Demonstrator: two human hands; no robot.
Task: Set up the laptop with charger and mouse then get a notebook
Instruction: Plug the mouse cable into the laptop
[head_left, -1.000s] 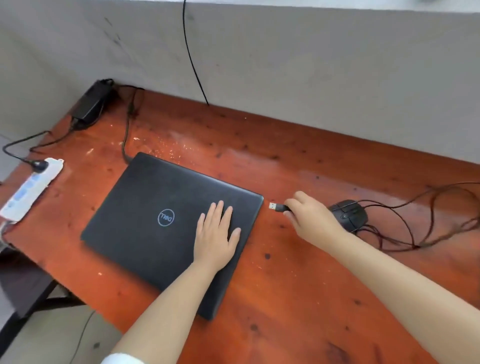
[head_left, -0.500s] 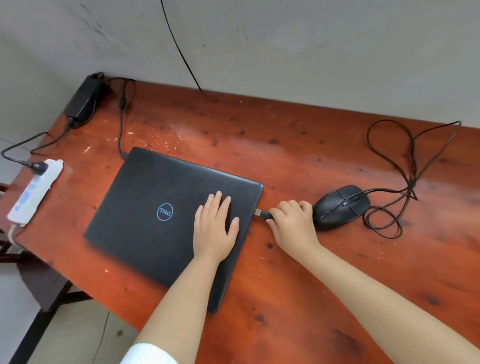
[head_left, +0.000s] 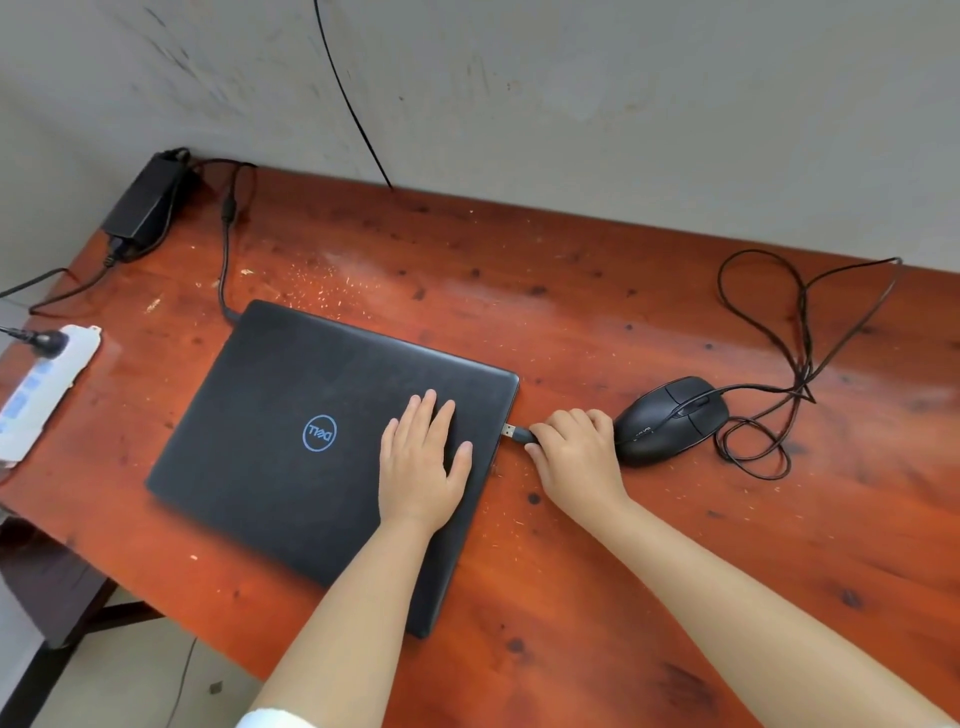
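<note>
Laptop (head_left: 332, 447), lid closed, flat on the red wooden surface (head_left: 597, 291), logo up. Left hand (head_left: 422, 462) pressed on the lid near its right edge, fingers (head_left: 423, 410) spread flat, holding nothing, bracing. Right hand (head_left: 579, 457) just right of the laptop, fingers curled and pinching the black body of the USB plug (head_left: 514, 432).

Changed over the last second: plug carried leftward from open surface to the laptop's right edge, metal tip now touching or almost touching the side, not visibly seated. Mouse (head_left: 670, 418) dragged along behind, now just beside the right hand; its cable (head_left: 800, 338) trailing in loose loops to the right. Probably the last bit of alignment before insertion; port itself hidden from above, so fit uncertain.

Charger side apparently done: power brick (head_left: 145, 200) at the far left corner, its lead (head_left: 226, 260) running to the laptop's rear left corner, a plug sitting in the white power strip (head_left: 47, 384) at the left edge.

No containers in sight. No notebook visible either; that step not yet begun.
</note>
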